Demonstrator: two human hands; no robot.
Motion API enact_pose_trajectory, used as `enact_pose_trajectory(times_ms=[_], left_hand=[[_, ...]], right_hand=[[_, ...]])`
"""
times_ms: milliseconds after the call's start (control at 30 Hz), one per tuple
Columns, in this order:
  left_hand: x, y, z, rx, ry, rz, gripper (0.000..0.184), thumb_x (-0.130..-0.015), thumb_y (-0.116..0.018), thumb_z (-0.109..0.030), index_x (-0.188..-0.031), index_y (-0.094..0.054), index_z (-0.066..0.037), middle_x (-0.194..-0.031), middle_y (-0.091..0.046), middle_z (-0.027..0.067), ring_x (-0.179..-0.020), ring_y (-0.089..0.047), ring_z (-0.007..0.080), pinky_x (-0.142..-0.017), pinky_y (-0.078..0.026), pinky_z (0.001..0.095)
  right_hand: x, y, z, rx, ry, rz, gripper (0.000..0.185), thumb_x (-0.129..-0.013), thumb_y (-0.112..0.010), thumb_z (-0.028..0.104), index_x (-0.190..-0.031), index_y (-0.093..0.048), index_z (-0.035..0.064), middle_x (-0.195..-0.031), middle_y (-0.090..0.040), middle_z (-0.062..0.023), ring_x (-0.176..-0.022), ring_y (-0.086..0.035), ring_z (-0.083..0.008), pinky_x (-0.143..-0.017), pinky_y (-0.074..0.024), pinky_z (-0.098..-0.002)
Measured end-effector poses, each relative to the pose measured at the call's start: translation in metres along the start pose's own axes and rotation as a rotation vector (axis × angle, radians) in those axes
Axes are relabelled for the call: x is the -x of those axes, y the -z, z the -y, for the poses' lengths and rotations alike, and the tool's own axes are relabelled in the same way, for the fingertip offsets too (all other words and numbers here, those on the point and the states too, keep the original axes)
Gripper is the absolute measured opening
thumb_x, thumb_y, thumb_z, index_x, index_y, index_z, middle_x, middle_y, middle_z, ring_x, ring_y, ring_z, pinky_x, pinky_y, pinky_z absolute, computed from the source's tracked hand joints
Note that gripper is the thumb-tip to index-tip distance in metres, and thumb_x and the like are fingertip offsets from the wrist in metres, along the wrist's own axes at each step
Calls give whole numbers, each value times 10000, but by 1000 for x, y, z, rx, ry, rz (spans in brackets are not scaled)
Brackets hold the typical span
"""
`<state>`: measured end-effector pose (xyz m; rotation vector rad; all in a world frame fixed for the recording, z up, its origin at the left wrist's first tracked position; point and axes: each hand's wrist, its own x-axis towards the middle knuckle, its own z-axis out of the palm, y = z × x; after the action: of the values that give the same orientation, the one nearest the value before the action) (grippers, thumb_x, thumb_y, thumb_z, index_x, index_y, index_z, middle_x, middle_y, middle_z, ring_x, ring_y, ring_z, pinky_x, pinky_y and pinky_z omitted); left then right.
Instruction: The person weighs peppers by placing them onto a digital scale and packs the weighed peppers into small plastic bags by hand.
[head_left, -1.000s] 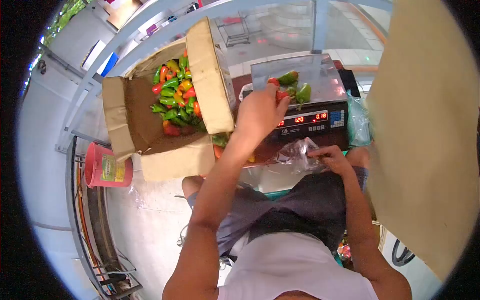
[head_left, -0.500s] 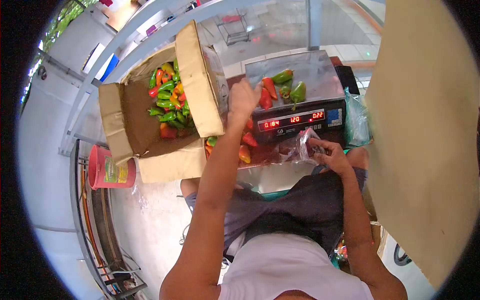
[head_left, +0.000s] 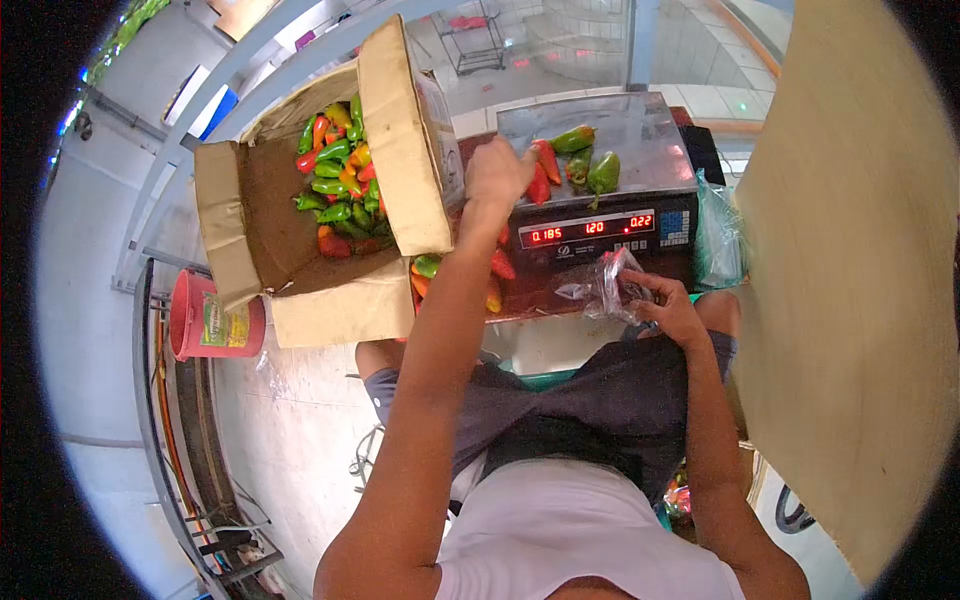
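My left hand (head_left: 498, 172) is at the left edge of the scale's metal plate (head_left: 640, 125). Its fingers are curled, the tips beside a red pepper (head_left: 546, 162); what they hold, if anything, is hidden. Another red pepper (head_left: 538, 186) and several green ones, such as a green pepper (head_left: 603, 174), lie on the plate. The scale's display (head_left: 588, 230) glows red and reads 0.185, 1.20 and 0.22. In front of the scale, my right hand (head_left: 672, 308) is closed on a clear plastic bag (head_left: 612, 285).
A tilted cardboard box (head_left: 225, 225) with several red, green and orange peppers stands at left. More peppers (head_left: 428, 266) lie under my left forearm. A pink bucket (head_left: 190, 315) stands on the floor. Greenish plastic bags (head_left: 718, 235) hang right of the scale; a tan board (head_left: 850, 250) rises beyond.
My left hand has shifted slightly right and up, toward the red peppers on the plate. The first display figure went from 0.184 to 0.185. My right hand still grips the plastic bag.
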<state>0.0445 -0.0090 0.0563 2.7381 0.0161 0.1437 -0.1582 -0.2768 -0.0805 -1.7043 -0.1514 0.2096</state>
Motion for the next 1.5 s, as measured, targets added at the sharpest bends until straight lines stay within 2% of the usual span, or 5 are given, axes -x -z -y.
enact_pose_trajectory(times_ms=[200,700,800,1333,1500], left_hand=[[0,-3,-6,-45,52,60,618,-828,-697,-524,-1039,-689,57,-1021,-681,312,-1011,-664,448,-905,-525,492],[24,-8,14,189,-168,-31,364,-738,-796,-255,-976,-692,1,-944,-699,245,-946,-684,388,-871,-537,440],[30,-45,22,128,-319,-107,481,-693,-843,-232,-1082,-634,-42,-950,-659,221,-973,-636,408,-897,-515,458],[92,23,15,1714,217,320,222,-982,-605,-190,-1168,-592,-70,-985,-704,89,-900,-709,245,-734,-603,390],[134,67,-9,1512,62,218,219,-919,-701,-91,-1115,-603,-74,-1051,-676,61,-947,-667,167,-761,-594,342]], right_hand=[[3,-1,25,-91,-219,-11,539,-786,-724,10,-1316,-631,49,-1326,-640,-95,-1189,-596,-184,-1022,-474,-322],[1,0,12,-79,-160,63,558,-841,-639,-34,-1384,-551,58,-1315,-603,-61,-1071,-630,-196,-676,-665,-368],[0,-4,25,-127,-190,-65,527,-814,-682,0,-1335,-609,31,-1295,-650,-101,-1175,-600,-188,-1011,-481,-330],[6,-1,33,-69,-139,-100,602,-766,-715,20,-1355,-600,62,-1300,-640,-82,-1158,-606,-198,-1011,-476,-335],[5,1,16,61,-74,-109,603,-760,-723,13,-1349,-596,41,-1349,-605,-91,-1227,-571,-224,-1082,-427,-352]])
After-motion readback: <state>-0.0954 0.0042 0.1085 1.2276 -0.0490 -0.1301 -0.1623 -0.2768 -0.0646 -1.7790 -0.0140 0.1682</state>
